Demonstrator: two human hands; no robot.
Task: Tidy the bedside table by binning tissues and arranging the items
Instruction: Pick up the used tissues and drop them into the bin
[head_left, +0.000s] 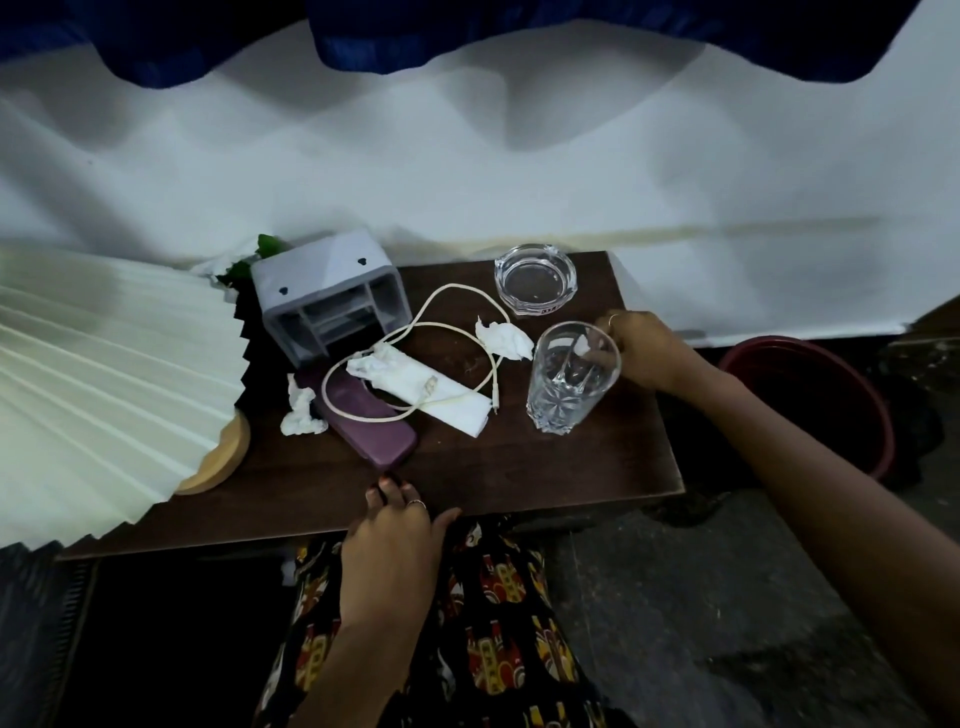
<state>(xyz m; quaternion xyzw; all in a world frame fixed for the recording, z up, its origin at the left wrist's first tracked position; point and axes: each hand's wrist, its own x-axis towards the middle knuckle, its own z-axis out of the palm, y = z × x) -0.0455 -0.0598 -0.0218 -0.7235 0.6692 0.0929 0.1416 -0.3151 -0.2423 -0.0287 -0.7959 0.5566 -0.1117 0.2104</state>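
Observation:
On the dark wooden bedside table (571, 467) lie a crumpled tissue (504, 338) in the middle, another crumpled one (298, 410) at the left, and a flat folded tissue (431, 389) under a looped white cable (457, 306). A purple case (374, 426) lies beneath the cable's left loop. My right hand (644, 353) is just behind a cut-glass tumbler (566, 389), pinching a small white tissue scrap seen through the glass. My left hand (389, 545) rests flat on the table's front edge, close to the purple case, holding nothing.
A grey plastic organiser (332, 291) lies tipped at the back left, and a glass ashtray (535, 278) sits at the back. A pleated cream lampshade (104, 374) overhangs the table's left side. A dark red bin (810, 353) stands on the floor to the right.

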